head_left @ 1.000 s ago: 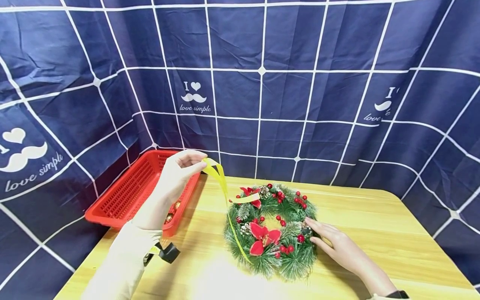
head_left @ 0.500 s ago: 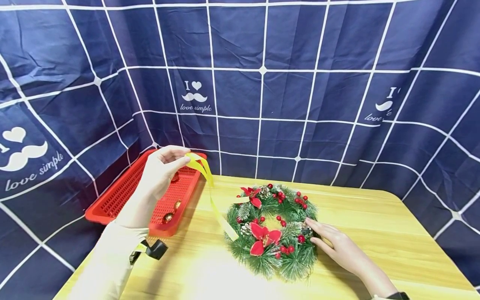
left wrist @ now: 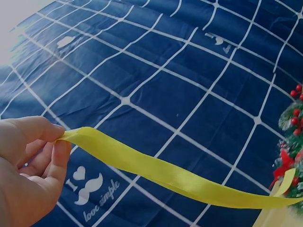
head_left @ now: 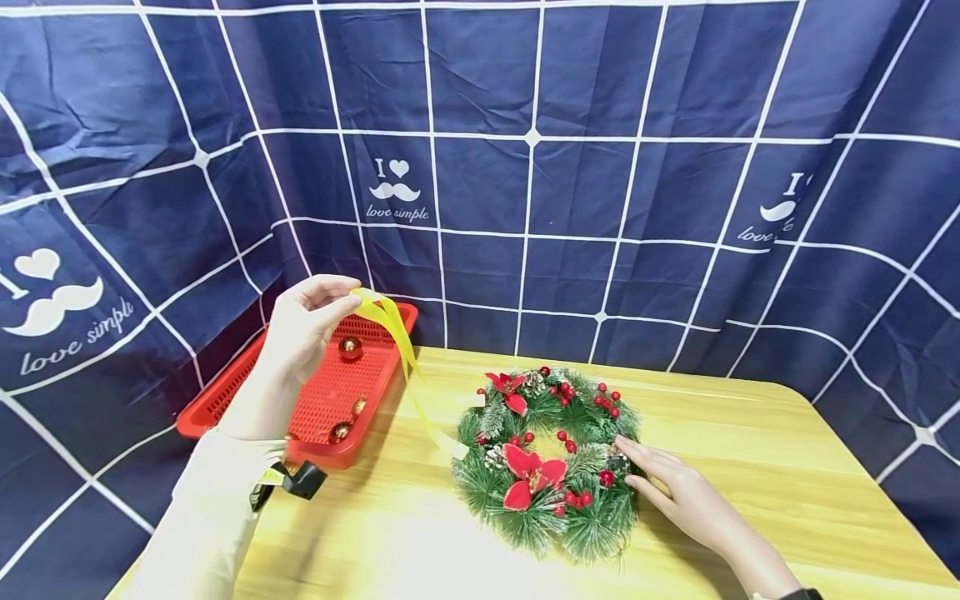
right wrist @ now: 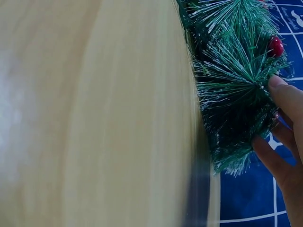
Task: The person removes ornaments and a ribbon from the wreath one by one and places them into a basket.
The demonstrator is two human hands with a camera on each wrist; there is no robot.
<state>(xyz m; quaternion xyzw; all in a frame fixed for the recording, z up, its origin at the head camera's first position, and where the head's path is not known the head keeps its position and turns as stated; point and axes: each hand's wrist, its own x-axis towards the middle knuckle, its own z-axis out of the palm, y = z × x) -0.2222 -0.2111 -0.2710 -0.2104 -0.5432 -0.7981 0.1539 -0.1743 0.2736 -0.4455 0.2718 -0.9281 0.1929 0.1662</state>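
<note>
My left hand (head_left: pixel 296 329) is raised over the red basket, thumb and fingertips pinching one end of a yellow ribbon (left wrist: pixel 156 170). From there the ribbon slopes down to the left side of a green Christmas wreath (head_left: pixel 487 487) on the table. Red poinsettia flowers (head_left: pixel 532 475), red berries and frosted sprigs decorate the wreath. On its right edge rests my right hand (head_left: pixel 682 492), fingers fairly straight. In the right wrist view, the thumb (right wrist: pixel 284 94) touches the needles, with other fingertips beside the outer edge.
A red plastic basket (head_left: pixel 371 433) stands at the table's left, holding several shiny ornament balls (head_left: pixel 350 347). Dark blue curtain (head_left: pixel 480 183) with white lines hangs behind and at both sides. The wooden table (head_left: pixel 750 450) extends to the right of the wreath.
My left hand has moved left and slightly up, drawing the ribbon out away from the wreath and over the basket. The right hand and the wreath have stayed in place.
</note>
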